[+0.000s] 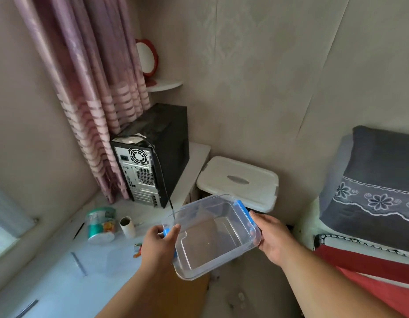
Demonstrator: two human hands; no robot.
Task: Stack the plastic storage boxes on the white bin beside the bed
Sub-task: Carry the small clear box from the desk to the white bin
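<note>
A clear plastic storage box (210,235) with blue side clips is held in the air, open side up and empty. My left hand (159,244) grips its left edge at one blue clip. My right hand (271,237) holds the right edge by the other clip. Just beyond the box stands the white bin (239,180) with its lid closed and a grey handle recess on top, between the desk and the bed (368,184). Nothing lies on the bin's lid.
A black computer tower (153,154) stands on the white desk (61,271) at the left, its cable hanging near the box. A green can (101,224) and a cardboard tube (128,227) lie on the desk. Pink curtains hang behind. A grey pillow and red bedding are at the right.
</note>
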